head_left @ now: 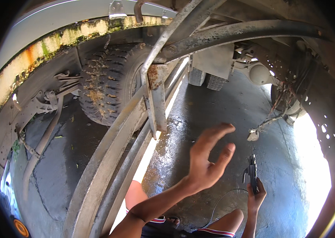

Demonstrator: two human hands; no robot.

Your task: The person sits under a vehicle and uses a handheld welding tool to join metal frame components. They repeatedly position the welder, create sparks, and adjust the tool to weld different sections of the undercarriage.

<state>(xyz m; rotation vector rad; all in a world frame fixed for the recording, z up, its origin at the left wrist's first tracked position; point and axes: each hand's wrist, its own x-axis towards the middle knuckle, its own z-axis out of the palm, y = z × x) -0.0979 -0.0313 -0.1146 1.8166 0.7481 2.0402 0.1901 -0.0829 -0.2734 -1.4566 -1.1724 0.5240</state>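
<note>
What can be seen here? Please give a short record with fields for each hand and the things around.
place: under a large vehicle, on wet concrete floor
left hand: raised, open, fingers spread, holding nothing
right hand: gripping a dark spray gun with a thin hose trailing down
nearest structure: dirty curved metal frame rails
behind: muddy tyre, a hanging wire bundle

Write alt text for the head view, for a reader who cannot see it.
Under a truck, the person's left hand is raised open and empty, while the right hand holds a black spray gun with a hose. A muddy tyre and metal chassis rails stand above wet concrete floor.
</note>
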